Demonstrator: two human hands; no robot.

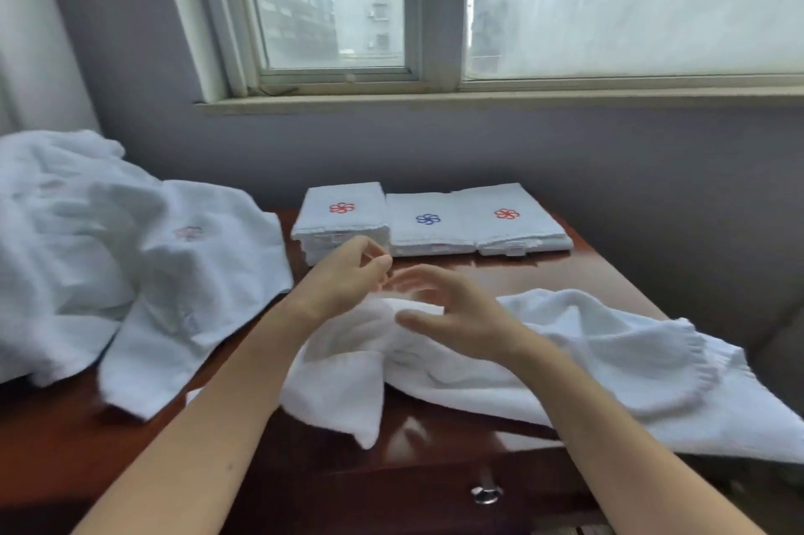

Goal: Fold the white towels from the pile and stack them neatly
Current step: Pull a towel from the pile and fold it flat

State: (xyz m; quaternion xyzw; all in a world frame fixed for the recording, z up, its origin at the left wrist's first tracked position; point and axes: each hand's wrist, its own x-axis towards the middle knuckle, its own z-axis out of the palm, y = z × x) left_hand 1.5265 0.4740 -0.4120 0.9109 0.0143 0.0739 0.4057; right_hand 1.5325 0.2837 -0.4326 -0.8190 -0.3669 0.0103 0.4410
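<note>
A crumpled white towel (587, 360) lies across the near right of the wooden table (578, 269). My left hand (348, 280) and my right hand (452, 312) hover just above its bunched middle, fingers spread and curled, holding nothing that I can make out. A pile of unfolded white towels (87, 256) covers the table's left side. At the back stand three folded stacks: the left stack (341, 216) with a red flower mark, the middle stack (428, 225) with a blue one, the right stack (509, 219) with a red one.
A grey wall and a window (435, 12) with a sill rise behind the table. A metal drawer knob (486, 493) shows on the table's front. The crumpled towel hangs over the table's right edge.
</note>
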